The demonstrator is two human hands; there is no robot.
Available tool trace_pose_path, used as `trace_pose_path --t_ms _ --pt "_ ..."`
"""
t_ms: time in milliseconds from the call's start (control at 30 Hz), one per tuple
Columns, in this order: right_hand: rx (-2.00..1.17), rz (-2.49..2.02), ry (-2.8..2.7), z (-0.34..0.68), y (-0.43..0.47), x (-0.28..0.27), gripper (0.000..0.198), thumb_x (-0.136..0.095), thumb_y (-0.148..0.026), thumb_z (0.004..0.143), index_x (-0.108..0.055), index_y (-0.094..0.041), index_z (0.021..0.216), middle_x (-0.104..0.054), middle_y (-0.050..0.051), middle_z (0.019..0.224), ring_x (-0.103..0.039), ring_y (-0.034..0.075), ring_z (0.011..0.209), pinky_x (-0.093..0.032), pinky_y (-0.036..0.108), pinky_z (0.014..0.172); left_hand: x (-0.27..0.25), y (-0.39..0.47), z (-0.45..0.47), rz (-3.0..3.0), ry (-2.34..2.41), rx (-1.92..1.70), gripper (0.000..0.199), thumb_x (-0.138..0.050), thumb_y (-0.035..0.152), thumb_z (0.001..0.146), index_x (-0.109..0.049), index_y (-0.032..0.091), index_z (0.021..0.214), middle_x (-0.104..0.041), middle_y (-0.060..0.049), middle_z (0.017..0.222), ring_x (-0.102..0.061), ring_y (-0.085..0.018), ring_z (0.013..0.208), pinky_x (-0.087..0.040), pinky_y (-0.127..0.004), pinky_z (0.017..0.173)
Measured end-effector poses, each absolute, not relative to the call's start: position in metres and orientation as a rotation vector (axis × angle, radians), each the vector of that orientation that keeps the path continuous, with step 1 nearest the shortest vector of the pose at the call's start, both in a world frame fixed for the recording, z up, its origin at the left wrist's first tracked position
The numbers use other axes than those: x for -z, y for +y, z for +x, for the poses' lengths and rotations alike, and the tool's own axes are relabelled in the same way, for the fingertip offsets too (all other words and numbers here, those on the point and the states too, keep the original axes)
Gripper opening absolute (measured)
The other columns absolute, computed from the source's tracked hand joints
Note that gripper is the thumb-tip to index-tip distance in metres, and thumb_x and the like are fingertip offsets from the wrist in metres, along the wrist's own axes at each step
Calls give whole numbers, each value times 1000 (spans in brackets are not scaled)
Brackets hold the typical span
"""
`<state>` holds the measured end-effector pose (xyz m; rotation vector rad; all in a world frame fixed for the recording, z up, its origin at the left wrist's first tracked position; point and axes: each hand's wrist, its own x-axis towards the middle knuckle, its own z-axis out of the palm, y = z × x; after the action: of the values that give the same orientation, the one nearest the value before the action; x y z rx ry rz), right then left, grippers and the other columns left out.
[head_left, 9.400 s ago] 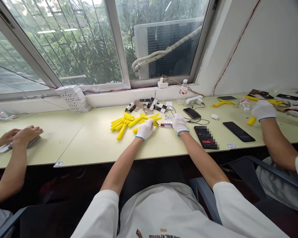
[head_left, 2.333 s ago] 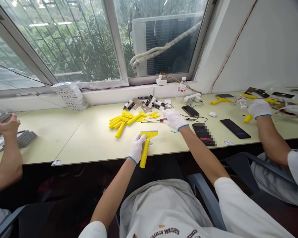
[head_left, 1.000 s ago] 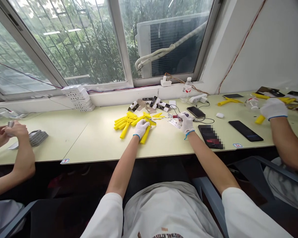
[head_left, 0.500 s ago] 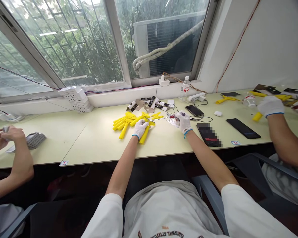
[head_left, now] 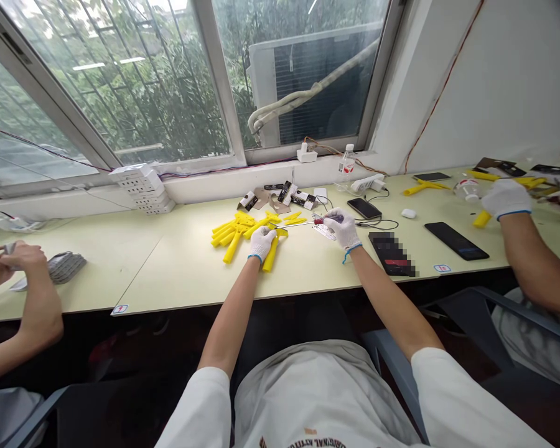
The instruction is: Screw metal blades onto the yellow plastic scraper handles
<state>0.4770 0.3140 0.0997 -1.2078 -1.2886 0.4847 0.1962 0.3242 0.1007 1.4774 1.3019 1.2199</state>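
My left hand (head_left: 261, 242), in a white glove, is closed on a yellow plastic handle (head_left: 270, 256) with a wide head. My right hand (head_left: 343, 229), gloved too, grips a screwdriver (head_left: 332, 219) with a red and dark handle. Its thin shaft runs left to the head of the held piece; whether the tip touches a screw is too small to tell. A pile of similar yellow handles (head_left: 234, 236) lies left of my left hand. Small flat yellow pieces (head_left: 295, 218) lie behind the shaft. Under the screwdriver is a clear plastic bag (head_left: 323, 232), its contents unclear.
Black and brown cardboard packaging (head_left: 287, 194) lies toward the window. Right of my hand are a phone (head_left: 364, 208), a dark phone-like device (head_left: 392, 254), cables and an earbud case (head_left: 408, 213). A co-worker's gloved hand (head_left: 508, 198) is at right; another person's hands (head_left: 18, 256) are at left.
My right fingers have shifted on the screwdriver, and more of its dark handle shows. My left hand and the yellow handle stay nearly in place.
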Motion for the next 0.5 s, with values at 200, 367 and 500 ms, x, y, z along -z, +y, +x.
trace_pose_path --t_ms 200,367,500 --pt "-444 -1113 -1297 488 322 -107 24 -80 -29 91 -68 -17 107 -71 7 96 -68 18 88 -61 30 81 -86 334 196 1429 1274 -1249 23 -85 37 89 -69 23 97 -73 -5 84 -73 -27 86 -60 -37 75" --pt "-357 -995 -1412 481 321 -126 33 -77 -20 79 -61 -22 108 -72 9 101 -70 20 95 -61 32 87 -68 345 192 1400 1256 -1234 29 -86 38 87 -62 24 92 -74 -6 90 -72 -22 77 -58 -35 72" --pt "-365 -948 -1449 473 317 -122 30 -74 -19 84 -60 -22 110 -74 9 109 -73 20 98 -60 33 96 -63 349 186 1423 1288 -1230 25 -84 33 85 -61 24 90 -73 -4 84 -70 -21 72 -55 -33 67"
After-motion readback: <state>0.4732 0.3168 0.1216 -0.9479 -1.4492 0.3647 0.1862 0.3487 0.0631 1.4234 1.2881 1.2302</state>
